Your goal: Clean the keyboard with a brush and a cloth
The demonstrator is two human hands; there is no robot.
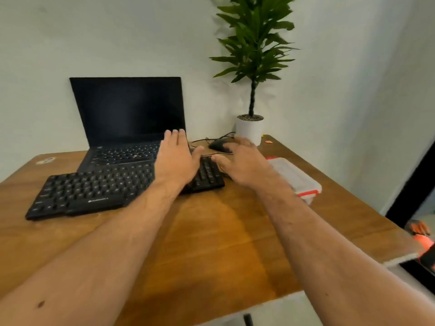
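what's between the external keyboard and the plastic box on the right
In the head view, the right hand hovers between the keyboard and the plastic box; below it, bare table.

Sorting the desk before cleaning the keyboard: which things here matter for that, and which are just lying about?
For the job:
- black keyboard
- left hand and right hand, both open, holding nothing

Lying about:
- laptop
- mouse
- clear plastic box
- potted plant

No brush or cloth shows.

Both hands out flat, holding nothing: left hand [176, 158] over right end of black plastic keyboard [94, 191], right hand [242, 163] beside it near black computer mouse [219, 145]. Brown wooden table [211, 243].
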